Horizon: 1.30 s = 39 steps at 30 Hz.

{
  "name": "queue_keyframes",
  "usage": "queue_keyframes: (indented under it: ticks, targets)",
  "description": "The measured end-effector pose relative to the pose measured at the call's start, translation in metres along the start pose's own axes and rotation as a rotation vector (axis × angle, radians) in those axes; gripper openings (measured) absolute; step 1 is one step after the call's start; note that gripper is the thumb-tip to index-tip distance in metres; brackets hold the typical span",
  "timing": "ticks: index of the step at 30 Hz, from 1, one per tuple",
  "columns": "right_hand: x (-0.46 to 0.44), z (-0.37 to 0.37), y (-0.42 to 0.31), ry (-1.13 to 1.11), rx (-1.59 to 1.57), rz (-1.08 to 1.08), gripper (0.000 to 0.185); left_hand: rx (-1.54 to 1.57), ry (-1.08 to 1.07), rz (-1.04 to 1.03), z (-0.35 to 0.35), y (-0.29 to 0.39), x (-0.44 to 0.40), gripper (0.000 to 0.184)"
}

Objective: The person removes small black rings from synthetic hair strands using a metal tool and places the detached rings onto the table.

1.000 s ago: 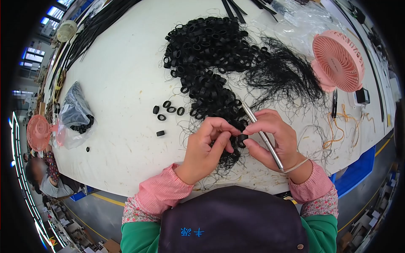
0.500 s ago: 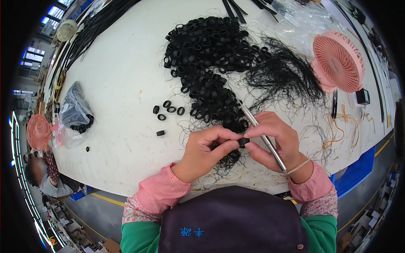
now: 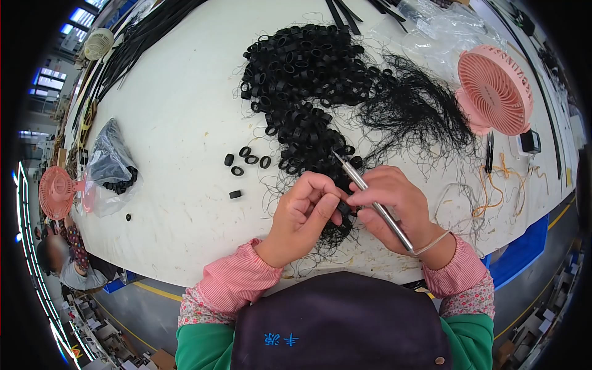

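Observation:
My left hand (image 3: 301, 214) is closed in a pinch beside the lower end of the ring heap. What sits between its fingertips is too small to make out. My right hand (image 3: 394, 205) faces it, fingers curled round a slim silver pen-like tool (image 3: 376, 202) whose thin point slants up and left over the rings. Black rings (image 3: 302, 65) lie in a large heap running down from the upper middle to my hands. Dark trimmings (image 3: 336, 233) show beneath my fingertips, where a ring is partly hidden.
A tangle of black strands (image 3: 419, 105) lies right of the heap. Several loose rings (image 3: 251, 159) are at left, near a plastic bag (image 3: 111, 154). A pink fan (image 3: 493, 89) stands at right, beside orange string (image 3: 502, 179). Another person (image 3: 83, 274) sits at far left.
My left fingers have curled in and risen slightly from the black ring both hands were pinching. My right hand and the silver tool have shifted a little up and left.

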State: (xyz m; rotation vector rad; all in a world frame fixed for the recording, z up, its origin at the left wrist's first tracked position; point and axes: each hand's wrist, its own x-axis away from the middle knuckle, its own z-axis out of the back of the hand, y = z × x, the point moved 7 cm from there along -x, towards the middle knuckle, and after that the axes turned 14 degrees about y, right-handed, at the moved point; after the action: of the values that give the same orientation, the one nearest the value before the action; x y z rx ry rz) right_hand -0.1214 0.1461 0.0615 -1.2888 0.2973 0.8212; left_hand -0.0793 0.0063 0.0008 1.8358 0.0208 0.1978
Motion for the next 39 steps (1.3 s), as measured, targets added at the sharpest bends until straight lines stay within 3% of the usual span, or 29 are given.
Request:
queue_keyframes:
  ticks: [2, 4, 7, 17, 39]
  targets:
    - [0.003, -0.001, 0.001, -0.029, 0.027, -0.073, 0.022, -0.01, 0.025, -0.063, 0.002, 0.001, -0.002, 0.008]
    - [0.011, 0.006, 0.016, 0.195, -0.344, -0.394, 0.012, -0.032, 0.009, -0.064, 0.004, -0.001, -0.003, 0.01]
    - [0.01, 0.016, 0.022, 0.056, -0.433, -0.318, 0.018, -0.061, 0.005, -0.061, 0.006, -0.001, -0.002, 0.011]
    - [0.01, 0.008, 0.021, 0.008, -0.489, -0.389, 0.021, -0.087, 0.024, -0.052, 0.007, -0.003, -0.003, 0.011]
    - [0.011, 0.008, 0.023, 0.029, -0.456, -0.413, 0.02, -0.095, 0.068, -0.074, 0.006, 0.0, -0.002, 0.008]
